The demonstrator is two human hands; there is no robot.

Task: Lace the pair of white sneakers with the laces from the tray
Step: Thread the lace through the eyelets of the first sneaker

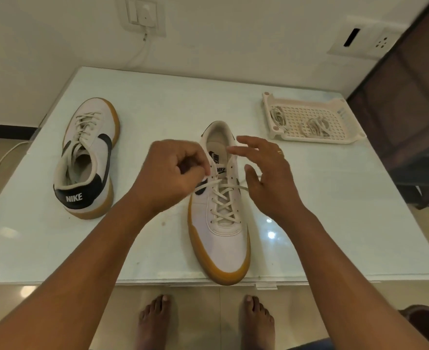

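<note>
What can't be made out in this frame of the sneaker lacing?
Head view only.
- Right end of the lace: hidden behind the right hand.
- Other lace tip: buried in the left hand's grip.
- Eyelets of the centre sneaker beneath that hand: covered.
- Count of spare laces in the tray: tangled, too small.

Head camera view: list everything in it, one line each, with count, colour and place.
left sneaker: 1, white with gum sole, table's left, laced.
centre sneaker: 1, white with gum sole, table's near edge, partly laced.
lace: 1, off-white, crossed through centre sneaker's lower eyelets.
tray: 1, cream, table's far right.
lace bundles: 2, off-white, in tray.
table: 1, pale green glass top.
wall plates: 2, white, on wall.
cable: 1, white, hanging from left plate.
ring: 1, gold, on a finger.
feet: 2, bare, on floor.
left hand: pinches the lace.
right hand: fingers spread, beside centre sneaker.
</note>
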